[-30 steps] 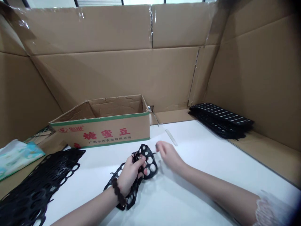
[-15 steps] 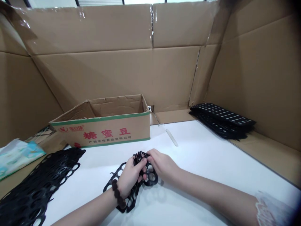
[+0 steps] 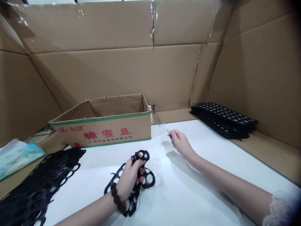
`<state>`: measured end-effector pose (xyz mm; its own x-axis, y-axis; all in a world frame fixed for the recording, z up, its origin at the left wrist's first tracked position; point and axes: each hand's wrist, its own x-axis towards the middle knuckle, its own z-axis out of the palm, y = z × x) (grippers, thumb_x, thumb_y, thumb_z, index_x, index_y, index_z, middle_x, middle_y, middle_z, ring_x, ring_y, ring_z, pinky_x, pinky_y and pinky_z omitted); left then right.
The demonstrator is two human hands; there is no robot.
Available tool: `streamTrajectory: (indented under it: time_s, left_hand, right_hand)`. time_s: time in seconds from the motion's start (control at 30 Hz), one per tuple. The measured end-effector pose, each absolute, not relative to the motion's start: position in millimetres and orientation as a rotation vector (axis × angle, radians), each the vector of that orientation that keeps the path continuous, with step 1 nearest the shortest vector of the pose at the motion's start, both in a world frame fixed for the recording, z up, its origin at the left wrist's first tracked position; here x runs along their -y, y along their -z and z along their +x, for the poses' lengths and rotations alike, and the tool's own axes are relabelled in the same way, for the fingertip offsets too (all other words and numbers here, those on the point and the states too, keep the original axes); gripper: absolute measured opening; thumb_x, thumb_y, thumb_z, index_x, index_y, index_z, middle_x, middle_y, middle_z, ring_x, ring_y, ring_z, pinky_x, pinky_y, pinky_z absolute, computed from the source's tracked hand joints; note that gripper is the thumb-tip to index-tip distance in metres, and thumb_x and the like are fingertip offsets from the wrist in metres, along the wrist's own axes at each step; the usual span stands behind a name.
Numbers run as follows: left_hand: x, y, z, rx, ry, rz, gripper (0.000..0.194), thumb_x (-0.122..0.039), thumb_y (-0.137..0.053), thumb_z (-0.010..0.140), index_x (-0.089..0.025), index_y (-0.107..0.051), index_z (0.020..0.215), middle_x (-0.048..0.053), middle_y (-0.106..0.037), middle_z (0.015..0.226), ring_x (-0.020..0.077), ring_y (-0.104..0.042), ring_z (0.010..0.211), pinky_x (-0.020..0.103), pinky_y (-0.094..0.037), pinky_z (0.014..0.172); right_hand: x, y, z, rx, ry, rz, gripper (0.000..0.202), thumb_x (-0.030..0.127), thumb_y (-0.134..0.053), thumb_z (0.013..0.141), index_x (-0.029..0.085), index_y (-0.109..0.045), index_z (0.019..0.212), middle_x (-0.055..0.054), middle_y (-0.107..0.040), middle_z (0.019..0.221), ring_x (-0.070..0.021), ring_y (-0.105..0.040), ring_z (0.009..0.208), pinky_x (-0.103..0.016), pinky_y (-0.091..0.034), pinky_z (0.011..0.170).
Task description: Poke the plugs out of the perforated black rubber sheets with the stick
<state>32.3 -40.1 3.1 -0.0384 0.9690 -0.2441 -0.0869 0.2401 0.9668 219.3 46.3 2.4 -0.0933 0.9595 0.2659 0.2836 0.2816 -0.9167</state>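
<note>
A crumpled black sheet with round holes (image 3: 131, 202) is bunched in my left hand (image 3: 129, 179), whose fingers are closed around it just above the white table. Part of the sheet hangs out on both sides of the fist. Farther forward and to the right, my right hand (image 3: 182, 144) is closed in a pinch. A small black piece (image 3: 171, 136) shows at its fingertips. Just beyond them pokes out the end of a whitish pen-like stick (image 3: 167, 130); the rest of the stick is hidden by the hand.
An open cardboard box (image 3: 113, 130) with red lettering stands at the back left. More black holed sheets (image 3: 30, 185) lie at left beside a tissue pack (image 3: 21, 158). A stack of black dotted sheets (image 3: 223, 121) sits at the back right. Tall cardboard walls (image 3: 105, 69) surround the table.
My right hand has left the black holed sheet and moved forward and right, over the whitish stick. My left hand stays closed on the sheet, nearly in place.
</note>
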Motion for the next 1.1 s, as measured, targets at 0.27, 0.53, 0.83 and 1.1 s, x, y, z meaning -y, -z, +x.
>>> streamTrajectory:
  time_s: [0.27, 0.53, 0.83, 1.1]
  left_hand:
    - [34.6, -6.4, 37.3, -1.255, -1.083, 1.029, 0.037, -0.052, -0.047, 0.071, -0.015, -0.047, 0.067, -0.007, -0.038, 0.046, 0.0035, -0.040, 0.033, 0.012, -0.022, 0.031]
    - [38.3, -6.5, 35.4, -1.197, -1.049, 1.069, 0.031, -0.048, -0.048, 0.073, -0.018, -0.049, 0.081, -0.006, -0.042, 0.050, 0.0050, -0.042, 0.036, 0.013, -0.024, 0.032]
    - [39.8, -6.2, 34.9, -1.328, -1.200, 0.949, 0.033, -0.048, -0.053, 0.068, -0.015, -0.048, 0.064, -0.006, -0.041, 0.050, 0.0048, -0.038, 0.039, 0.016, -0.033, 0.037]
    - [35.4, -2.2, 33.3, -1.197, -1.065, 0.958, 0.035, -0.050, -0.049, 0.071, -0.016, -0.049, 0.076, -0.005, -0.040, 0.055, 0.0043, -0.043, 0.039, 0.013, -0.025, 0.033]
  right_hand:
    - [-0.9, -31.7, 178.5, 2.227, -0.297, -1.070, 0.025, 0.029, -0.026, 0.087, 0.018, -0.046, 0.077, -0.003, -0.051, 0.074, -0.0130, -0.048, 0.064, -0.024, -0.035, 0.058]
    - [-7.8, -15.7, 168.5, 2.403, -0.542, -1.005, 0.033, 0.041, -0.026, 0.087, 0.017, -0.046, 0.075, -0.003, -0.052, 0.072, -0.0133, -0.049, 0.064, -0.023, -0.035, 0.056]
    - [-32.0, -18.7, 186.5, 1.936, -1.099, -0.912, 0.040, 0.043, -0.027, 0.085, 0.017, -0.041, 0.059, 0.004, -0.036, 0.048, -0.0076, -0.035, 0.045, -0.020, -0.029, 0.044]
    - [-98.5, -132.1, 162.5, 1.713, -0.120, -0.892, 0.030, 0.031, -0.025, 0.087, 0.017, -0.046, 0.104, -0.004, -0.055, 0.080, -0.0130, -0.050, 0.070, -0.026, -0.037, 0.063]
